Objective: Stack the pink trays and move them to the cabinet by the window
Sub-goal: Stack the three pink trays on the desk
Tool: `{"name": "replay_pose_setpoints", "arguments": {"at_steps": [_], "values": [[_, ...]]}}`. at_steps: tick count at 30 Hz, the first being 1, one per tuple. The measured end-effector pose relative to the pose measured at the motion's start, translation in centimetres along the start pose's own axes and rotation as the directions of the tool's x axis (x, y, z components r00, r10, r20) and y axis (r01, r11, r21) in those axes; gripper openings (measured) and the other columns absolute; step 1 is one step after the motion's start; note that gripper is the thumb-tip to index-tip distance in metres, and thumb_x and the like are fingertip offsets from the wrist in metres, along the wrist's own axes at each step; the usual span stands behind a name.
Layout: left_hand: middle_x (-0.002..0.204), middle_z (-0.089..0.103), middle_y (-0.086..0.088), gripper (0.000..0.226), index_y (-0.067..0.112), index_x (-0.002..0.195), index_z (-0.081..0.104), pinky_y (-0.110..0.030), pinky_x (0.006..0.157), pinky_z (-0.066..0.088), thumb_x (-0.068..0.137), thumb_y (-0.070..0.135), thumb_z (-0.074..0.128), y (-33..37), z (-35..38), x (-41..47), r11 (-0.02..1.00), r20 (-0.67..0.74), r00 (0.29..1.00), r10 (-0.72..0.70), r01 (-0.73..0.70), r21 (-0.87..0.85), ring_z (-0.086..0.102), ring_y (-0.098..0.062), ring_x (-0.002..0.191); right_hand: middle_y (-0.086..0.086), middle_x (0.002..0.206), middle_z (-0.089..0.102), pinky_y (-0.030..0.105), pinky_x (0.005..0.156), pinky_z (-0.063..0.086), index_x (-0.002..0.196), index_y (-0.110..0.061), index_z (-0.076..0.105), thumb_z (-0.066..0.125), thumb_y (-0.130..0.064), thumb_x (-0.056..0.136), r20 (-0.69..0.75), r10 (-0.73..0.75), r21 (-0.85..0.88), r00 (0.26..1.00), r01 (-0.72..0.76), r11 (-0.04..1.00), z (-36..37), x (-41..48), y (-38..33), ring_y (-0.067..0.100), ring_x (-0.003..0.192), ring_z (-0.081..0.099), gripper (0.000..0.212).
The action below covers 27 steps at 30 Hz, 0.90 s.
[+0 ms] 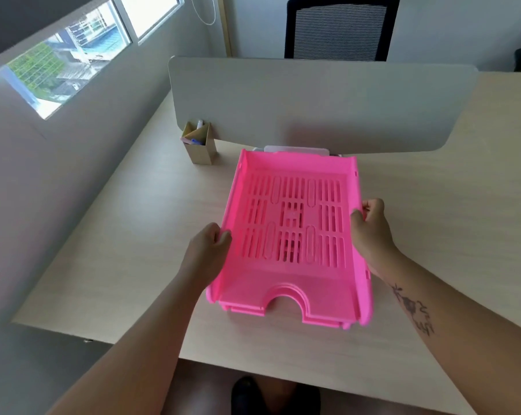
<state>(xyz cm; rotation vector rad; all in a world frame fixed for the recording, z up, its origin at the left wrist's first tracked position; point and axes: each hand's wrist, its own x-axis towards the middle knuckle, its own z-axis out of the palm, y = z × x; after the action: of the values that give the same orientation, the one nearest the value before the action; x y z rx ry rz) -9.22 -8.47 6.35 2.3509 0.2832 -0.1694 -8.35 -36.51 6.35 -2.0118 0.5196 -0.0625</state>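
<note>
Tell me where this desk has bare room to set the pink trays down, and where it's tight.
Bare desk lies left of the pink trays, between the left hand and the wall-side edge. Another open stretch runs right of the right hand to the frame edge. It is crowded behind the trays: pen holder, divider panel and a pale object.

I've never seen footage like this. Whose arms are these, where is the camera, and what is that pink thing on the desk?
No machine here: a person wears a camera on the head, looking down at their own bare arms. The left hand and right hand grip opposite sides of a stack of pink trays, slotted letter trays nested together, over a pale desk. Whether the stack rests on the desk or is lifted is unclear. Behind stand a cardboard pen holder, a grey divider screen and an office chair. A window is at the left.
</note>
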Motion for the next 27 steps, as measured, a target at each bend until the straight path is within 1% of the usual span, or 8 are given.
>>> {"name": "replay_pose_setpoints", "arguments": {"at_steps": [6, 9, 13, 14, 17, 21, 24, 27], "values": [[0.077, 0.052, -0.003, 0.033, 0.013, 0.082, 0.048, -0.029, 0.056, 0.039, 0.102, 0.038, 0.042, 0.6, 0.3, 0.3, 0.98, 0.097, 0.994, -0.055, 0.072, -0.184, 0.047, -0.017, 0.066, 0.004, 0.074, 0.045, 0.028, 0.05, 0.029, 0.129, -0.006, 0.041, 0.029, -0.026, 0.105, 0.043, 0.024, -0.091, 0.999, -0.02, 0.996, -0.1, 1.3, 0.2, 0.015, 0.057, 0.038, 0.034], [0.083, 0.054, -0.005, 0.034, 0.011, 0.09, 0.049, -0.035, 0.061, 0.047, 0.101, 0.041, 0.04, 0.6, 0.2, 0.4, 0.968, 0.135, 0.989, -0.066, 0.097, -0.233, 0.052, -0.021, 0.074, 0.013, 0.1, 0.058, 0.031, 0.065, 0.038, 0.135, -0.008, 0.042, 0.03, -0.029, 0.105, 0.081, 0.03, -0.066, 0.996, -0.024, 0.998, -0.4, 1.4, -0.2, 0.02, 0.076, 0.049, 0.038], [0.106, 0.062, -0.011, 0.033, 0.009, 0.117, 0.047, -0.046, 0.072, 0.058, 0.1, 0.037, 0.047, 0.1, 0.2, -0.7, 0.892, 0.219, 0.967, -0.13, 0.21, -0.399, 0.064, -0.029, 0.091, 0.008, 0.128, 0.056, 0.034, 0.085, 0.045, 0.145, -0.014, 0.037, 0.04, -0.03, 0.101, 0.142, 0.077, -0.028, 0.987, -0.074, 0.997, -0.6, -0.4, 0.3, 0.024, 0.104, 0.055, 0.047], [0.108, 0.064, -0.012, 0.033, 0.01, 0.121, 0.047, -0.043, 0.068, 0.058, 0.1, 0.035, 0.047, -0.3, 0.3, -1.4, 0.866, 0.257, 0.959, -0.121, 0.229, -0.445, 0.066, -0.029, 0.092, 0.008, 0.128, 0.059, 0.034, 0.081, 0.049, 0.145, -0.016, 0.038, 0.042, -0.027, 0.1, 0.136, 0.099, -0.017, 0.986, -0.097, 0.995, -0.6, -1.2, 0.8, 0.024, 0.103, 0.058, 0.046], [0.108, 0.072, -0.013, 0.033, 0.017, 0.128, 0.057, -0.035, 0.064, 0.058, 0.102, 0.031, 0.043, -2.0, 0.7, -3.1, 0.785, 0.32, 0.947, -0.027, 0.218, -0.579, 0.071, -0.032, 0.094, 0.002, 0.097, 0.065, 0.027, 0.058, 0.046, 0.137, -0.019, 0.049, 0.041, -0.018, 0.096, 0.087, 0.167, 0.057, 0.982, -0.173, 0.983, -0.6, -4.3, 1.7, 0.016, 0.078, 0.061, 0.042], [0.106, 0.076, -0.006, 0.031, 0.025, 0.126, 0.06, -0.025, 0.062, 0.059, 0.101, 0.03, 0.044, -3.3, 1.0, -4.2, 0.753, 0.314, 0.947, 0.065, 0.16, -0.638, 0.074, -0.019, 0.088, 0.007, 0.091, 0.067, 0.033, 0.059, 0.051, 0.125, -0.023, 0.058, 0.042, -0.016, 0.095, -0.037, 0.134, 0.058, 0.99, -0.132, 0.99, -0.7, -8.3, 2.6, 0.022, 0.071, 0.061, 0.035], [0.108, 0.075, -0.007, 0.034, 0.022, 0.129, 0.06, -0.028, 0.067, 0.06, 0.102, 0.032, 0.041, -3.9, 1.1, -4.0, 0.765, 0.307, 0.948, 0.089, 0.132, -0.63, 0.074, -0.02, 0.092, 0.015, 0.083, 0.063, 0.04, 0.055, 0.051, 0.115, -0.013, 0.06, 0.038, -0.013, 0.098, -0.07, 0.128, -0.004, 0.989, -0.129, 0.992, 0.2, -10.0, 3.5, 0.032, 0.069, 0.06, 0.028], [0.109, 0.075, -0.009, 0.037, 0.018, 0.128, 0.061, -0.034, 0.072, 0.061, 0.103, 0.034, 0.038, -3.3, 1.4, -2.9, 0.755, 0.302, 0.949, 0.095, 0.129, -0.643, 0.073, -0.023, 0.094, 0.023, 0.08, 0.059, 0.033, 0.052, 0.04, 0.108, -0.002, 0.06, 0.037, -0.012, 0.098, -0.143, 0.118, -0.023, 0.983, -0.123, 0.992, 0.8, -9.0, 3.2, 0.026, 0.065, 0.052, 0.027]]}}
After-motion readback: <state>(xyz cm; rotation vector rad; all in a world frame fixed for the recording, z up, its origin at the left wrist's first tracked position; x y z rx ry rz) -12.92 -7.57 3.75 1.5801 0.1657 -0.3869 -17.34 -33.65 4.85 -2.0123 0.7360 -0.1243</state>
